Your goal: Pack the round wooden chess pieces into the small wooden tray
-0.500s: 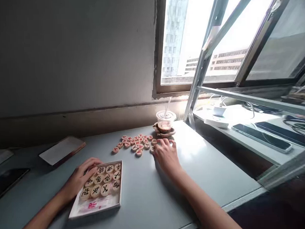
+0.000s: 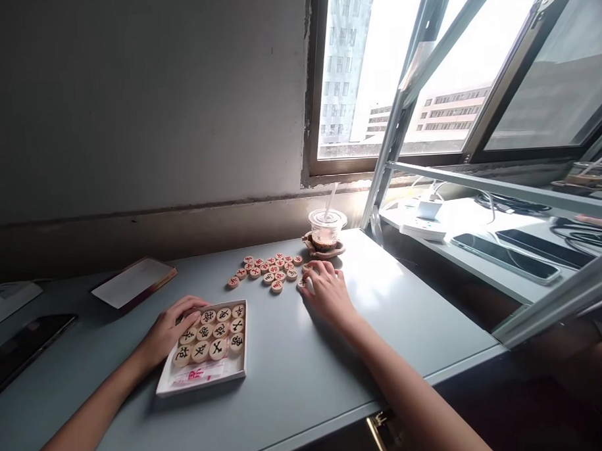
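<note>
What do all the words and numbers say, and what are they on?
I can't quote any text for sure:
Black characters on the round pieces in the box: turned and too blurred to read surely.
Red characters on the loose round pieces: too small to read.
Pinkish-red marks on the clear wrapper in the box: too blurred.
Cup: no writing that I can make out.
I can't make out any numbers or brands.

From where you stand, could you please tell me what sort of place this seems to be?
It looks like a dormitory room, though I can't be sure: a metal frame by the window, cables beside phones, and a takeaway drink near round game pieces.
</note>
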Demonstrator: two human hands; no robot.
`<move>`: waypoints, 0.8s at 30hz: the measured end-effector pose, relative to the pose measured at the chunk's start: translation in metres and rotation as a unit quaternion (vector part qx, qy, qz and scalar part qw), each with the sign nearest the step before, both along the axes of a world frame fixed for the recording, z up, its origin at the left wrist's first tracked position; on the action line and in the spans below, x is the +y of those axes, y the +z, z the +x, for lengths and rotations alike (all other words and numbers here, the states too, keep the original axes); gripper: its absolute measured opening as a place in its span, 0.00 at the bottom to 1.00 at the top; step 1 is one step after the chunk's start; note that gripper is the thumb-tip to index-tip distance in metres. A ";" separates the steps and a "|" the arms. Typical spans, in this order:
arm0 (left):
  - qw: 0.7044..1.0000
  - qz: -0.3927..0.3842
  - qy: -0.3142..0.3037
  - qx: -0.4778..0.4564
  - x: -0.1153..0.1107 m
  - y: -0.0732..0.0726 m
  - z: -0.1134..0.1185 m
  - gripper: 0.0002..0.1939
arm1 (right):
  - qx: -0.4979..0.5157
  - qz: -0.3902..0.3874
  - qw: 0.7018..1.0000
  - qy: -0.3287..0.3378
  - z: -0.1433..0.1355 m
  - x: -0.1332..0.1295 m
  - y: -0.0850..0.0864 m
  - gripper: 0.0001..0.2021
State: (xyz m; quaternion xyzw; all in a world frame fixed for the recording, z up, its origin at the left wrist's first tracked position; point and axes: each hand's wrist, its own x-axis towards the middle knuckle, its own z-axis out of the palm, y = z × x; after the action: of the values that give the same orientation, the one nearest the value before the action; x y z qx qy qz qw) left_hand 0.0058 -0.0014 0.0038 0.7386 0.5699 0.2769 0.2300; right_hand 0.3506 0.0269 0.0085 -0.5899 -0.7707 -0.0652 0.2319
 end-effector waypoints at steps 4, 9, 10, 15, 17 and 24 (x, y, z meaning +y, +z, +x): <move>1.000 0.004 0.002 -0.002 -0.002 0.000 0.000 0.18 | 0.010 0.002 1.000 0.001 0.001 -0.001 -0.002 0.08; 0.999 0.039 -0.005 0.000 -0.003 -0.003 0.003 0.18 | 0.064 0.039 0.996 0.038 0.001 -0.001 0.004 0.08; 0.999 0.050 -0.002 0.003 -0.002 -0.004 0.003 0.18 | 0.083 0.047 0.994 0.056 0.001 -0.002 0.006 0.08; 0.995 0.088 0.039 0.024 0.026 -0.009 -0.011 0.18 | 0.144 0.045 0.978 0.141 -0.014 -0.001 0.015 0.10; 0.996 0.081 0.042 0.013 0.041 -0.008 -0.020 0.18 | 0.150 0.029 0.972 0.176 -0.029 -0.002 0.020 0.10; 0.989 0.066 0.067 -0.113 0.058 -0.007 -0.035 0.17 | 0.099 -0.047 0.927 0.360 -0.120 -0.017 0.049 0.12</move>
State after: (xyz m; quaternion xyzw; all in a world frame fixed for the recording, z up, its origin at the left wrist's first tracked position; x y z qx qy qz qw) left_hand -0.0294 0.0569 -0.0031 0.6764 0.5684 0.4109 0.2247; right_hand 0.2307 0.0102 0.0580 -0.2867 -0.9065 0.1175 0.2868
